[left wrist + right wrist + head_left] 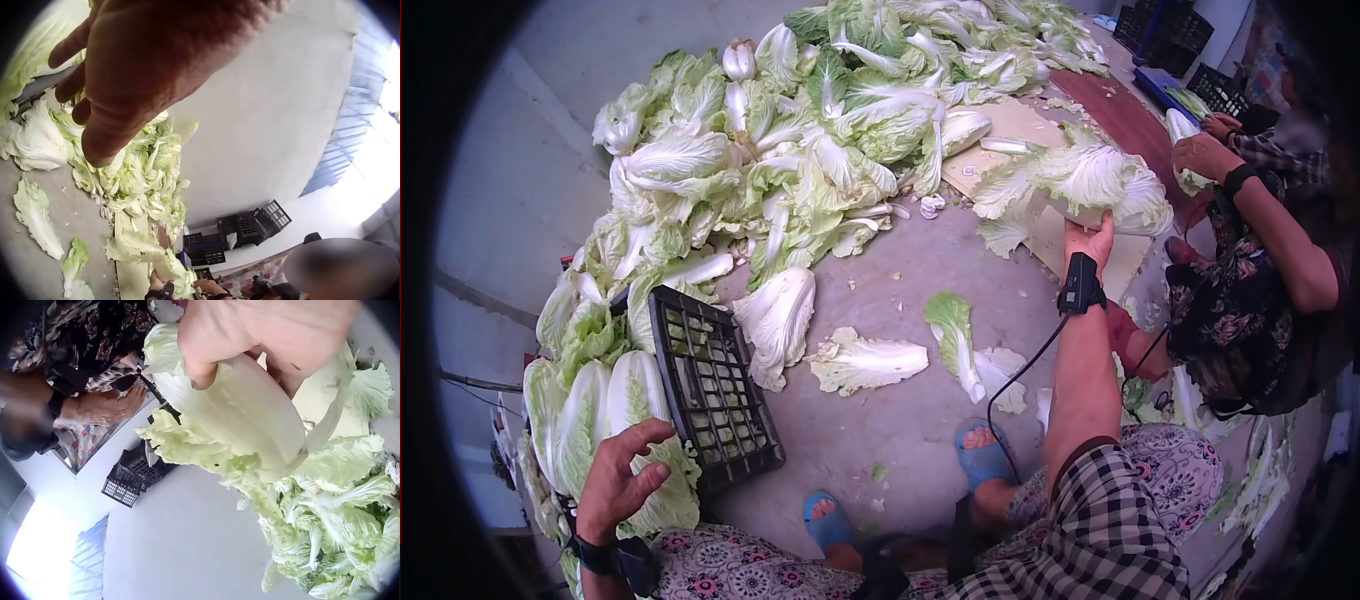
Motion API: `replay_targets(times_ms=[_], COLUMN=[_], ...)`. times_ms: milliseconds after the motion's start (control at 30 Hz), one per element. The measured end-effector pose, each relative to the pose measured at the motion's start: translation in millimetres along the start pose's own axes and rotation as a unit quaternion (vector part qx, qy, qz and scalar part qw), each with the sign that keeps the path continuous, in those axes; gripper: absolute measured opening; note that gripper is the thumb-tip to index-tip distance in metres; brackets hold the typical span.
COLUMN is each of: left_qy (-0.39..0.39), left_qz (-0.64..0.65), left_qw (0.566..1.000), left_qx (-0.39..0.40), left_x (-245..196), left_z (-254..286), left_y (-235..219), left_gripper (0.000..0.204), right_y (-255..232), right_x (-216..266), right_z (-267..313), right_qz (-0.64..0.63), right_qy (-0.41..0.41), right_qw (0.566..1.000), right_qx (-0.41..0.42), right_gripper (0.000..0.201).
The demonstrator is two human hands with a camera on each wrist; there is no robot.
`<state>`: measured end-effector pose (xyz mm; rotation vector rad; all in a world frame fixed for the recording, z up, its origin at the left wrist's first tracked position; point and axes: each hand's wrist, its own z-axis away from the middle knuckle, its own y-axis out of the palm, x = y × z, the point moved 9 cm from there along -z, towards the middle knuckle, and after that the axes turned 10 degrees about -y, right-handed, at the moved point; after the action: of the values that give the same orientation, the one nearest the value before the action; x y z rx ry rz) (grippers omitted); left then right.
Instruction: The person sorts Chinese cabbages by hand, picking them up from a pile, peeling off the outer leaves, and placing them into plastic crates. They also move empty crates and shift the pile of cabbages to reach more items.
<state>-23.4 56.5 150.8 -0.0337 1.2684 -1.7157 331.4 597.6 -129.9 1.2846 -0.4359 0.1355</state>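
Loosely spread and holding nothing, the left hand hovers with relaxed fingers over the pale, ribbed cabbages lying in the black crate, a rigid plastic lattice tipped against the heap. Beyond it, the cabbage pile sprawls across the grey concrete floor, crinkled green leaves over glossy white stalks. Loose torn leaves lie flat between. Further right, the right hand grips a napa cabbage, thumb and fingers curled round its smooth white base, frilly leaves fanning above a pale cutting board.
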Motion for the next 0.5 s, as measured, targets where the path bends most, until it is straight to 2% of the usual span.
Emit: replay_targets(times_ms=[33, 67, 167, 333, 367, 500], left_qy=[-0.001, -0.001, 0.002, -0.024, -0.042, -0.027], left_qz=[-0.007, -0.011, -0.008, -0.014, -0.019, 0.029], left_qw=[1.0, 1.0, 1.0, 0.999, 0.998, 0.994], left_qx=[0.003, 0.001, -0.012, -0.025, -0.036, -0.106], left_x=[1, 3, 10, 33, 43, 56], left_z=[1, 1, 3, 21, 32, 69], left_y=[0, -2, -6, -16, -20, -31], left_gripper=[0.047, 0.047, 0.046, 0.051, 0.051, 0.043], right_y=[-4, -20, -70, -100, -101, -94], right_x=[0, -6, 7, 4, -10, -52], right_z=[-1, -6, 2, 11, 13, 11], right_qz=[-0.008, 0.055, 0.269, 0.327, 0.332, 0.326], right_qy=[-0.001, 0.045, 0.045, 0.081, 0.103, 0.166], right_qw=[1.0, 0.997, 0.955, 0.939, 0.936, 0.931], right_qx=[-0.002, -0.029, -0.118, -0.065, -0.05, 0.004], right_gripper=[0.043, 0.055, 0.066, 0.069, 0.07, 0.059])
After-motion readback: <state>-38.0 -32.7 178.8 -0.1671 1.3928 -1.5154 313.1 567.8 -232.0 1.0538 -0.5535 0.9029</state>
